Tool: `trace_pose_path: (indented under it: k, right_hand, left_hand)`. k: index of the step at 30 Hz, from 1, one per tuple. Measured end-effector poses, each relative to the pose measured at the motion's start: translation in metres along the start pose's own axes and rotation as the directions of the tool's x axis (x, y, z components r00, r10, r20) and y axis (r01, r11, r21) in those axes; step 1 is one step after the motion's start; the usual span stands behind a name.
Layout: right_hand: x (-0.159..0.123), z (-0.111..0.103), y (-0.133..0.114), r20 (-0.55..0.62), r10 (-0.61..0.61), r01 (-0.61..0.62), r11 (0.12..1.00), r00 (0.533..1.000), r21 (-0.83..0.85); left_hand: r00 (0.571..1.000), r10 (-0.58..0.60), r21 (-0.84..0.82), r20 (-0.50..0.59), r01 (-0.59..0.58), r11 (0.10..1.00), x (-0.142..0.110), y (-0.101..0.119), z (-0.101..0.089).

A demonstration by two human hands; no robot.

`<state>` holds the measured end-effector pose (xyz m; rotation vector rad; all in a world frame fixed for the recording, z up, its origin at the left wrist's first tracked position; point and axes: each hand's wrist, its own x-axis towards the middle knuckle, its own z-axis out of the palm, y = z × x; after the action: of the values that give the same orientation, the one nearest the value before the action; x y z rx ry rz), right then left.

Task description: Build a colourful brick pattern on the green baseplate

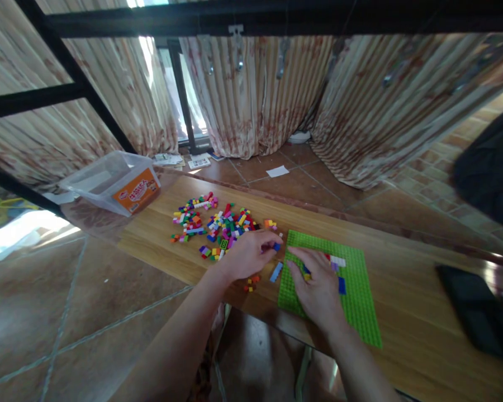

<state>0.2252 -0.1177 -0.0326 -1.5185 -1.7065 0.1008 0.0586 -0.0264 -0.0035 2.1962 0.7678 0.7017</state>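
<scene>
My left hand (pixel 249 254) is closed at its fingertips on a small blue brick (pixel 276 246), just left of the green baseplate (pixel 356 312). Over the baseplate's left part is my right hand (pixel 318 285), thumb and fingers apart. Between them a yellow and a blue brick (pixel 306 272) show, partly hidden by the hand. To the right of that hand, a white brick (pixel 338 261) and a blue brick (pixel 342 285) sit on the baseplate, with red and purple bits beside them. A light blue brick (pixel 276 272) lies on the table between my hands.
Loose colourful bricks (pixel 230 223) are spread over the wooden table (pixel 167 262). A few orange bricks (pixel 251 283) lie near its front edge. A clear plastic bin (pixel 96 184) with an orange label stands at the left end. Far right lies a dark flat object (pixel 469 301).
</scene>
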Motion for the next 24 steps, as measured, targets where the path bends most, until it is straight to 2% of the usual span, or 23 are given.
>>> trace_pose_path:
  k: [3, 6, 12, 14, 16, 19, 21, 24]
  right_hand:
    - [0.0, 0.003, -0.003, 0.047, 0.036, -0.04, 0.994, 0.998, 0.1]
    - [0.0, 0.002, -0.004, 0.047, 0.095, -0.101, 0.982, 0.994, 0.16]
    - [0.0, -0.006, -0.003, 0.028, 0.175, -0.177, 0.965, 0.984, 0.195]
    - [0.0, -0.013, 0.001, -0.022, 0.207, -0.2, 0.964, 0.978, 0.174]
    - [0.0, -0.022, 0.009, -0.128, 0.292, -0.271, 0.95, 0.948, 0.155]
    - [0.002, -0.039, 0.023, -0.277, 0.45, -0.421, 0.893, 0.849, 0.16]
    - [0.002, -0.047, 0.032, -0.297, 0.522, -0.496, 0.853, 0.8, 0.162]
    - [0.001, -0.054, 0.04, -0.26, 0.591, -0.58, 0.805, 0.764, 0.126]
  left_hand:
    - [0.999, -0.011, -0.072, 0.045, 0.014, 0.997, 0.003, 0.003, 0.008]
    - [0.997, -0.015, -0.068, 0.07, 0.02, 0.997, 0.004, 0.007, 0.013]
    - [0.999, -0.04, -0.071, 0.032, 0.042, 0.997, 0.005, 0.017, 0.024]
    - [0.998, -0.057, -0.062, 0.015, 0.058, 0.996, 0.007, 0.019, 0.029]
    - [0.998, -0.062, -0.031, 0.012, 0.063, 0.998, 0.009, 0.021, 0.034]
    - [0.999, -0.052, 0.074, 0.016, 0.05, 0.996, 0.013, 0.023, 0.044]
    - [0.999, -0.043, 0.16, 0.023, 0.039, 0.986, 0.016, 0.024, 0.051]
    - [0.998, -0.046, 0.281, 0.049, 0.03, 0.959, 0.02, 0.027, 0.061]
